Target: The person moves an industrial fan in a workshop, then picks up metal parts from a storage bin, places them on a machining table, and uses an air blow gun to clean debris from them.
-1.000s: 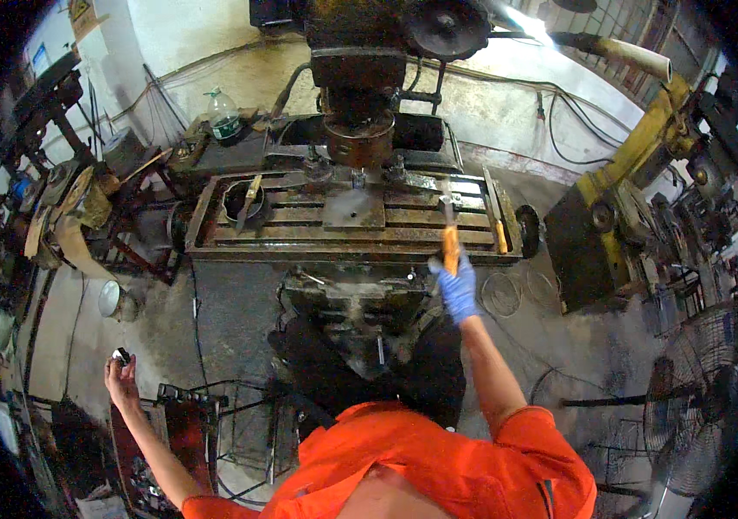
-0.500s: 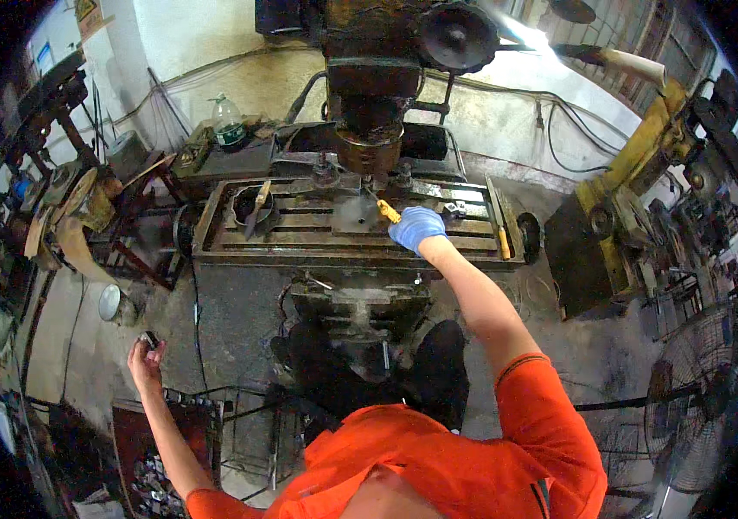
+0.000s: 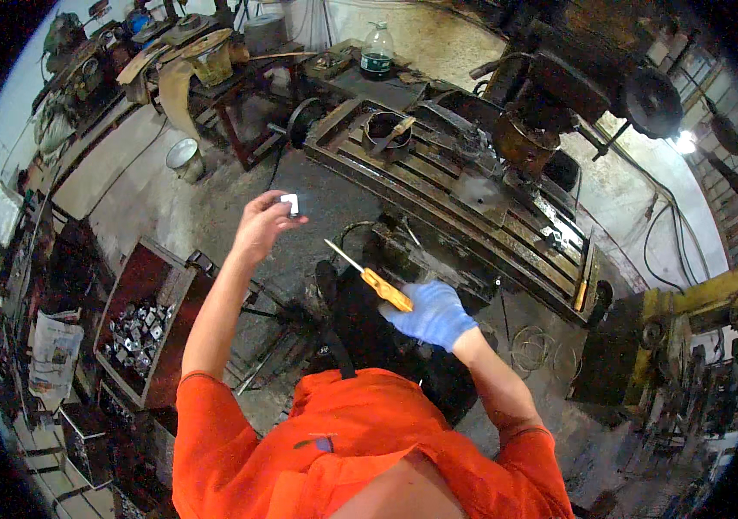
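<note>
Head view: pinches a small square metal block [image 3: 291, 205] between thumb and fingers of the bare left hand [image 3: 261, 223], off the near side of the slotted milling table [image 3: 421, 169], level with its left end. Clenches the right grip, a blue-gloved hand [image 3: 434, 313], around the handle of a yellow screwdriver [image 3: 372, 278], off the same near side but level with the table's middle. Slants the screwdriver's long axis toward the table's left end, tip foremost, leaving a gap before the block. Puts the block beyond that tip, leftward of the right grip, with the left hand nearer, indeed touching. Farther out, shows a black pot [image 3: 377, 141] on the table's left part, a yellow-handled tool [image 3: 582, 285] at its right end, and an open box [image 3: 146, 268] of metal parts well off its near side, past the left end.
</note>
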{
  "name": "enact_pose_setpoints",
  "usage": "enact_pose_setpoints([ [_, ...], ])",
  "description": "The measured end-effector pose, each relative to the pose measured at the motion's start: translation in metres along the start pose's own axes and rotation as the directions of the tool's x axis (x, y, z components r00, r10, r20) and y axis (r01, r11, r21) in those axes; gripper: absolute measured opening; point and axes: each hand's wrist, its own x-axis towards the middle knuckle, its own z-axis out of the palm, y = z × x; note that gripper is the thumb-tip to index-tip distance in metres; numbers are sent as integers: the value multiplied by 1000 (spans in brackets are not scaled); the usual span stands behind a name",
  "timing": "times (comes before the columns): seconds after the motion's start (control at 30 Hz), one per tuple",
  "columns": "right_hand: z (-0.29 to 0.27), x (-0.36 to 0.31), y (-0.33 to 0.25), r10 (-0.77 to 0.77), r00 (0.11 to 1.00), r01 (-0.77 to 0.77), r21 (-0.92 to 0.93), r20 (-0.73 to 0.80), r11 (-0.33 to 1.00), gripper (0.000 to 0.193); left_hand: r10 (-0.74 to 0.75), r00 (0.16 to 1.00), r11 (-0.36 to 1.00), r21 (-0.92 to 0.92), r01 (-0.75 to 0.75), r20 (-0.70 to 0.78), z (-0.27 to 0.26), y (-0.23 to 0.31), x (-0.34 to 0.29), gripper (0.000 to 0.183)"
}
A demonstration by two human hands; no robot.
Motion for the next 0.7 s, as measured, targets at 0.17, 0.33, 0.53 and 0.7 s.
enact_pose_setpoints([
  [0.17,-4,12,-10,53,998,-53,10,28,999,52,-56,998,997,-60,55,-10,17,-25,8,19],
  [0.33,-3,7,-5,16,997,-17,19,73,1000,52,-62,998,998,28,62,5,19,-30,7,20],
  [0.53,-2,-1,14,-27,993,20,66,111,998,45,-17,999,937,349,1,43,13,-22,1,22],
  [0.7,-3,-14,25,-46,999,39,244,23,969,41,354,880,468,754,-460,317,23,-8,-12,18],
])
